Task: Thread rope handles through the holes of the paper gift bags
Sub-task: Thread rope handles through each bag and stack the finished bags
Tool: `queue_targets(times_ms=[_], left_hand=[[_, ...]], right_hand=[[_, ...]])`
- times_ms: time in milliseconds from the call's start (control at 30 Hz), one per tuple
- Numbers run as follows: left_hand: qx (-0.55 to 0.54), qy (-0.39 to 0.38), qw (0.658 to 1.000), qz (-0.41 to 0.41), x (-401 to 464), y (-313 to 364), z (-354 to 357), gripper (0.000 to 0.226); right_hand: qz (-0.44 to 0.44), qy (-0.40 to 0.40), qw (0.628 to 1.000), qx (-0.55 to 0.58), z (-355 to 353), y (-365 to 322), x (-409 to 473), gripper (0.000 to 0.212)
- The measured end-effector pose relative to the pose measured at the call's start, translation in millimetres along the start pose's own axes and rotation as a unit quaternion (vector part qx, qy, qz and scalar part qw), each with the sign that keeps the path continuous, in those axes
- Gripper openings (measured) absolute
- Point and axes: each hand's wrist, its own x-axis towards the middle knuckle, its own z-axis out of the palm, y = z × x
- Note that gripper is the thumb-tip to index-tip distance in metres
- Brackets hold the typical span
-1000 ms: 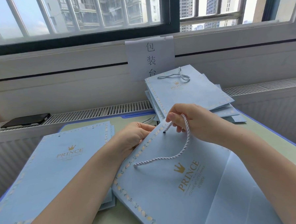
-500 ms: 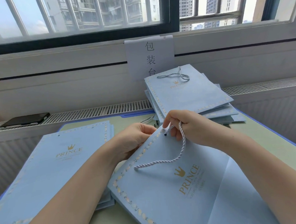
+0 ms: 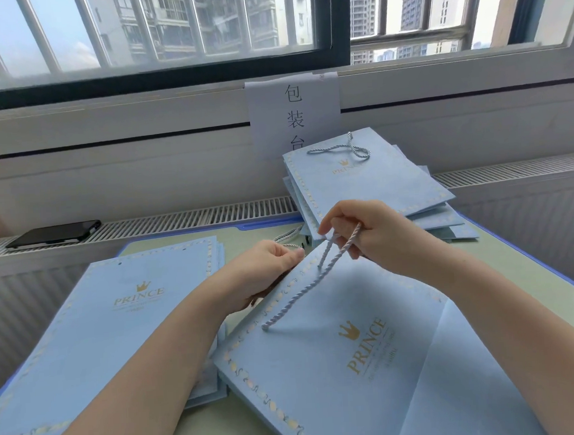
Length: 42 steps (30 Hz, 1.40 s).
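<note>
A flat light-blue paper gift bag point(image 3: 353, 363) with gold "PRINCE" print lies in front of me, its top edge tilted toward the upper left. A twisted pale rope handle point(image 3: 299, 296) runs taut from a hole low on the bag's top border up to my right hand point(image 3: 369, 233), then back down toward a second hole near the top corner. My right hand pinches the rope's upper loop above that corner. My left hand point(image 3: 268, 268) grips the bag's top edge beside the corner.
A stack of bags without handles point(image 3: 118, 326) lies on the left. Bags with rope handles point(image 3: 370, 179) are piled at the back by the window ledge. A black phone point(image 3: 53, 233) rests on the radiator grille. More rope point(image 3: 288, 235) lies behind my left hand.
My right hand has drawn the rope up and tight; the slack loop that lay on the bag is now a straight line, and the rope end has gone into the corner hole.
</note>
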Motion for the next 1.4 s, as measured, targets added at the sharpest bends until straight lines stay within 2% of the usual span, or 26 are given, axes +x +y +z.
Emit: queue_targets(times_ms=[133,233,367,433,467,533,600,700,800,900,933,1000,1067,1100,1167,1267,1333,1367,1400], left_hand=[[0.002,0.002,1.0,0.022,-3.5,7.1,-5.0,0.051],[0.008,0.012,0.997,0.071,-5.3,7.8,-14.7,0.044],[0.034,-0.042,0.997,0.056,-8.7,6.4,-21.4,0.004],[0.026,-0.047,0.998,0.04,-10.7,8.2,-23.1,0.009],[0.02,-0.043,0.998,0.038,-11.1,9.4,-23.1,0.011],[0.03,-0.03,0.998,0.038,-12.5,12.9,-20.1,0.007],[0.071,-0.017,0.996,0.045,-11.2,13.4,-15.1,0.006],[0.072,0.004,0.994,0.078,-8.1,13.3,-9.8,0.007],[-0.008,0.076,0.988,0.133,-6.0,13.8,-12.5,0.006],[-0.033,0.105,0.982,0.151,-5.2,13.9,-15.0,0.006],[-0.032,0.118,0.98,0.159,-4.1,13.7,-15.8,0.007],[-0.007,0.189,0.962,0.196,-2.8,12.9,-20.1,0.013],[0.028,0.264,0.938,0.225,-3.3,11.9,-29.7,0.016],[0.031,0.277,0.935,0.22,-4.6,12.3,-35.4,0.019],[0.003,0.233,0.957,0.174,-6.9,11.4,-42.5,0.028],[0.001,0.107,0.991,0.081,-7.0,4.8,-40.4,0.035],[-0.011,0.034,0.995,0.09,-12.2,-3.3,-38.0,0.035],[-0.032,0.008,0.995,0.098,-15.8,-5.0,-36.2,0.05],[-0.095,0.001,0.986,0.139,-13.9,-14.3,-40.5,0.026]], right_hand=[[-0.022,0.112,0.987,0.11,-9.3,-2.7,1.9,0.026],[-0.015,0.119,0.984,0.134,-14.9,-1.0,1.8,0.025],[-0.011,0.153,0.985,0.082,-22.6,-1.4,1.7,0.032],[0.006,0.171,0.985,0.0,-26.3,0.8,2.8,0.024],[0.029,0.162,0.985,-0.053,-28.1,3.2,3.1,0.019],[0.107,0.094,0.979,-0.148,-30.3,7.3,1.5,0.011],[0.188,-0.019,0.958,-0.217,-29.5,8.9,-2.4,0.024],[0.229,-0.159,0.915,-0.293,-27.6,6.3,-9.1,0.048],[0.227,-0.171,0.931,-0.23,-34.2,5.0,-11.4,0.041],[0.2,-0.112,0.97,-0.084,-42.2,8.6,-9.4,0.019],[0.185,-0.093,0.978,-0.026,-43.9,10.7,-7.9,0.019],[0.16,-0.073,0.982,0.069,-48.5,14.3,-6.5,0.023],[0.159,-0.087,0.974,0.139,-54.3,17.5,-7.7,0.029],[0.167,-0.11,0.965,0.169,-57.2,19.7,-8.6,0.032],[0.175,-0.171,0.953,0.178,-61.8,23.8,-11.1,0.04],[0.156,-0.239,0.945,0.16,-60.4,27.1,-12.3,0.053],[0.137,-0.228,0.945,0.189,-58.2,23.6,-11.1,0.051],[0.124,-0.2,0.95,0.204,-57.3,20.8,-10.4,0.048],[0.107,-0.15,0.96,0.21,-57.6,19.6,-9.3,0.043]])
